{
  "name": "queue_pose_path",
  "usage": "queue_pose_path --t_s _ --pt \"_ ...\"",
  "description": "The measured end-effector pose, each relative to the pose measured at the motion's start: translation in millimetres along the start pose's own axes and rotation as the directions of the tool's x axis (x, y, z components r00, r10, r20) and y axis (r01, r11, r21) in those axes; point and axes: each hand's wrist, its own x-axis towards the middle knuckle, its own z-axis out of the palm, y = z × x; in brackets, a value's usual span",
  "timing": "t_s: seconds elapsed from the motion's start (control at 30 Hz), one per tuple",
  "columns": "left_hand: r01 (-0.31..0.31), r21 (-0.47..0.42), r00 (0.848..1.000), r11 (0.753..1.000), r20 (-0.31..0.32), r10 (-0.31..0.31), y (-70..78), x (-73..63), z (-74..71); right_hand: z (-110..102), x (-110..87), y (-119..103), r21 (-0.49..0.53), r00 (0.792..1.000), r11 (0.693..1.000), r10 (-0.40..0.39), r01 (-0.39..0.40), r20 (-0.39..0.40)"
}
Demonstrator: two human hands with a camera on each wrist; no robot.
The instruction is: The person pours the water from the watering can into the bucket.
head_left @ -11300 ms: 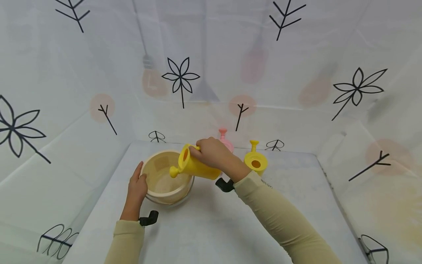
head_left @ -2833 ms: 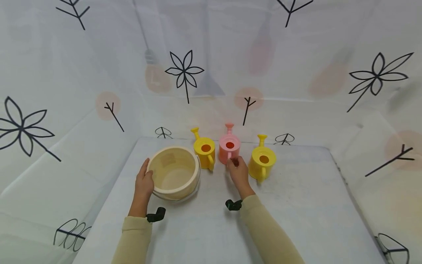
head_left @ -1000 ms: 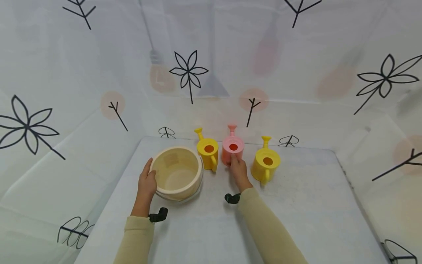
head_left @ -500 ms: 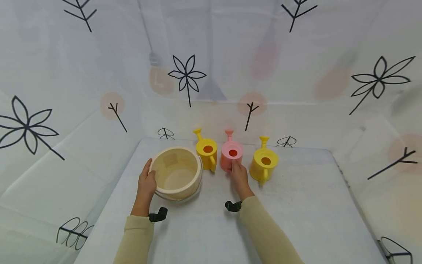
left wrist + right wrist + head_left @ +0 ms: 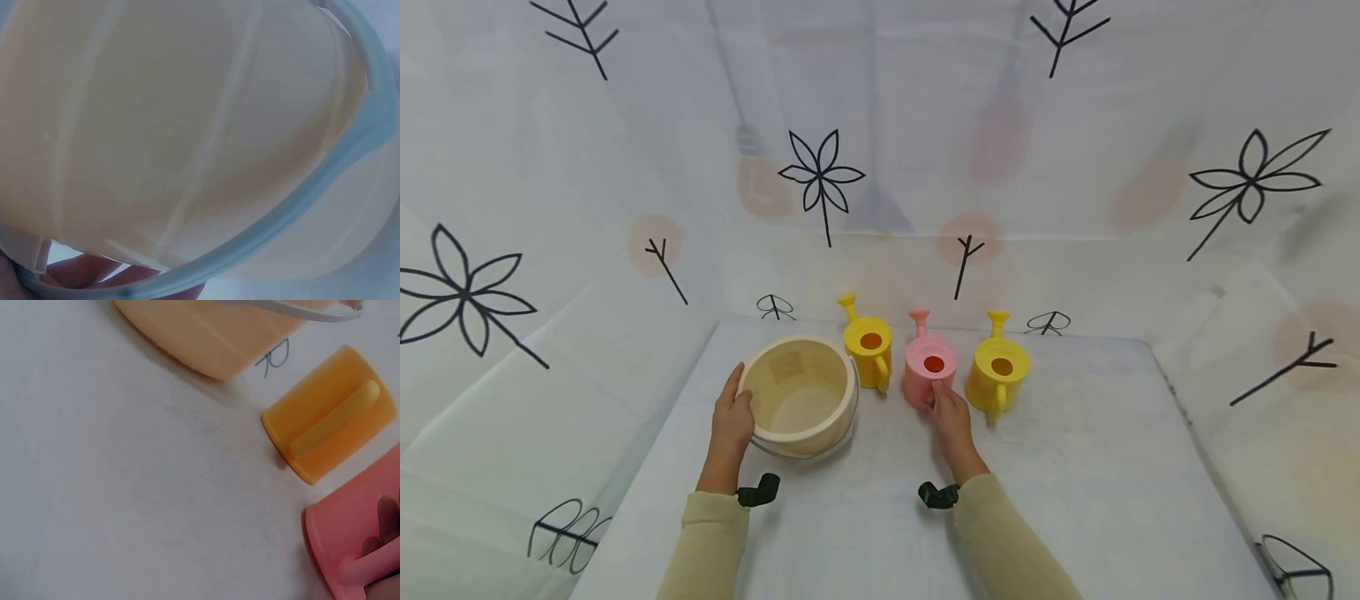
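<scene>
My left hand (image 5: pixel 732 423) grips the left side of a cream bucket (image 5: pixel 831 437), thumb at the rim. The bucket tips slightly towards me; its pale handle (image 5: pixel 269 234) hangs along the outside in the left wrist view. With my right hand (image 5: pixel 953 421) I hold a pink watering can (image 5: pixel 929 385) by its handle (image 5: pixel 375 562), fingers curled round it. The can is upright, spout pointing away; whether its base touches the table cannot be told. On either side stand two yellow watering cans, the left one (image 5: pixel 867 358) beside the bucket and the right one (image 5: pixel 996 383) near my right hand.
All this is on a white-covered table (image 5: pixel 865 517). Behind it and along both sides hangs a pale sheet (image 5: pixel 880 183) printed with plants and lamps, close to the cans' spouts.
Earlier my right hand tilted a yellow watering can over the bucket; that can now stands right of the bucket. My right hand has since taken the pink can's handle and brought it towards me.
</scene>
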Motion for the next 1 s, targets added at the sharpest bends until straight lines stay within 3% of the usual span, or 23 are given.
queue_pose_path --t_s 0.4,0.6,1.0 --pt "-0.015 0.004 1.000 1.000 -0.008 0.015 -2.5 -0.5 0.4 -13 -21.1 3 0.056 0.992 0.991 -0.125 0.125 -0.008" --pt "-0.020 -0.006 1.000 1.000 -0.008 0.020 -3.4 0.0 2.1 -22 -32.1 -7 0.000 0.987 0.987 -0.161 0.161 -0.002" --pt "-0.009 -0.007 1.000 1.000 0.002 0.009 -2.5 -0.4 0.8 -39 -51.5 -30 0.063 0.959 0.958 -0.283 0.281 0.028"
